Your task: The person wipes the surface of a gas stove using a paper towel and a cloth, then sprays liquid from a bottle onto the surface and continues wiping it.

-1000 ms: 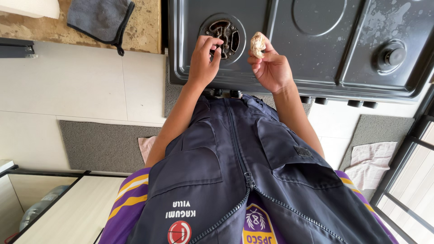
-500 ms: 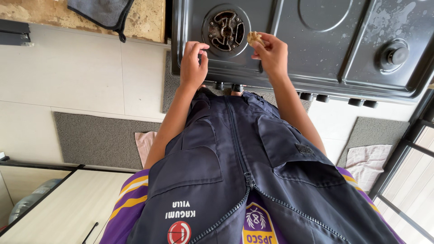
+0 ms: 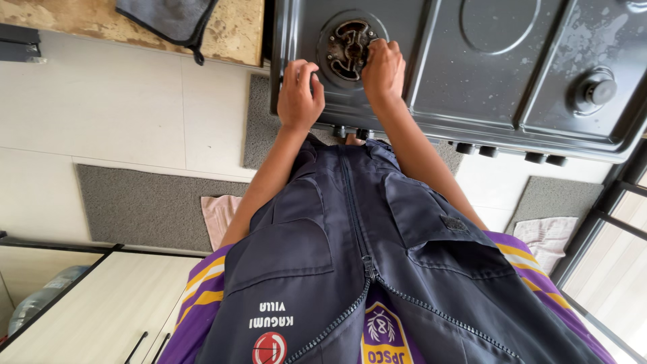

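A black gas stove stands over a pale tiled floor with a grey mat and a pink cloth. Its top is dusty with pale stains. The round burner near the front edge looks rusty and worn. The right hand rests on its rim, fingers curled together. The left hand sits just beside it, fingers bent, holding nothing visible.

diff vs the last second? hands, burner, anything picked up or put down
The right hand, earlier lifted off the stove holding a small round pale piece, has come down onto the edge of the burner; the piece is now hidden. The left hand drew back from the burner to the stove's front edge, fingers curled. The stove, grey cloth and floor mats are unchanged.
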